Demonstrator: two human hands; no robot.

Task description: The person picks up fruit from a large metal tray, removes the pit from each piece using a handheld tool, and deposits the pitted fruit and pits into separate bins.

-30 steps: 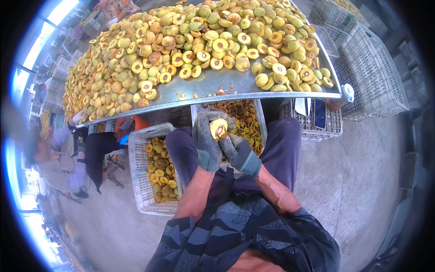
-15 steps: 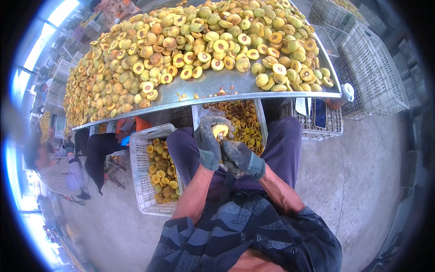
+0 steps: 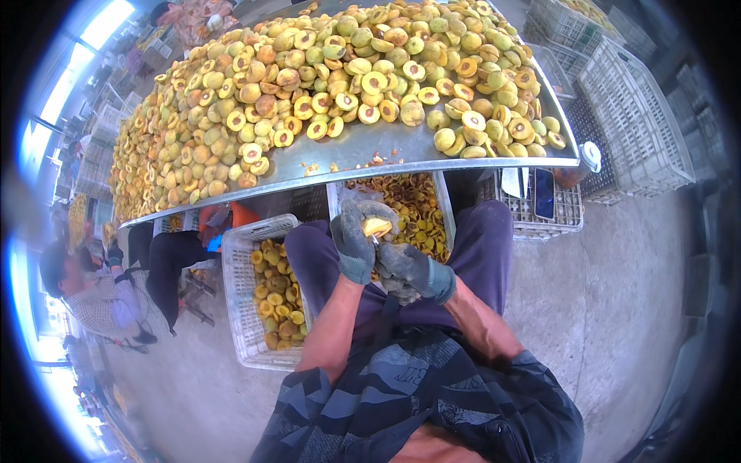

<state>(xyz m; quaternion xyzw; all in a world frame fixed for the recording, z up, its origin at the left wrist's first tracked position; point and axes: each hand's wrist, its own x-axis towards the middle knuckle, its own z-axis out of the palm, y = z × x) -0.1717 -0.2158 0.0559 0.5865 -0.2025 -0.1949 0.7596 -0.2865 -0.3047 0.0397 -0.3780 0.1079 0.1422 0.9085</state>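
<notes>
My left hand (image 3: 353, 245), in a dark grey work glove, is closed around a yellow peach half (image 3: 377, 227), whose cut side shows between the fingers. Just below and to the right, my gloved right hand (image 3: 411, 272) is curled tight against it. A small metal tip (image 3: 375, 240) sticks out from the right fist toward the fruit; the rest of this tool is hidden in the glove. Both hands are over my lap, above a white crate (image 3: 443, 202) of cut peach pieces (image 3: 413, 204) between my knees.
Ahead stands a metal table (image 3: 309, 158) heaped with peach halves (image 3: 262, 85). A second white crate (image 3: 235, 289) of halves is by my left knee. To the right, a phone (image 3: 544, 194) lies on an upturned crate (image 3: 525, 225), near a lidded jar (image 3: 589, 157). A co-worker (image 3: 108, 289) sits at left.
In my left hand the peach half has turned, so its cut side now shows narrower. Both hands stay in nearly the same place.
</notes>
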